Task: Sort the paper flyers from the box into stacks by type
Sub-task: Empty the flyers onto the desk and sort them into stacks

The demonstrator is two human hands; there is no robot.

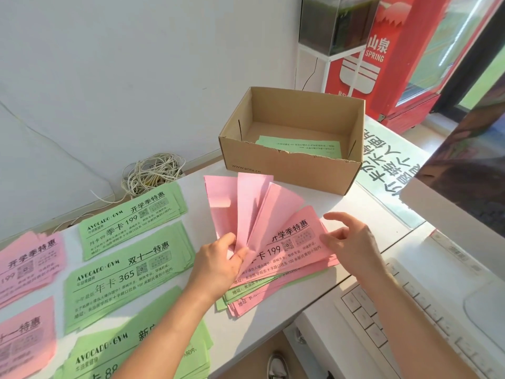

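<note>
Matt paper flyers (273,228); plain brown cardboard box (289,165)

Your left hand (221,261), at the centre of the frame, pinches a fan of pink flyers (254,206). Three of them show blank backs and the rightmost shows its printed face. Your right hand (352,242), fingers loosely spread, touches that flyer's right edge. Under the fan, a mixed pile (247,299) of pink and green sheets lies on the white desk (363,212). Just above stands the open cardboard box (289,168) with one green flyer (300,144) inside. Green stacks (123,274) run down the left of the frame, with pink stacks (27,263) at the far left edge. A white keyboard (410,318) sits at the lower right.
</note>
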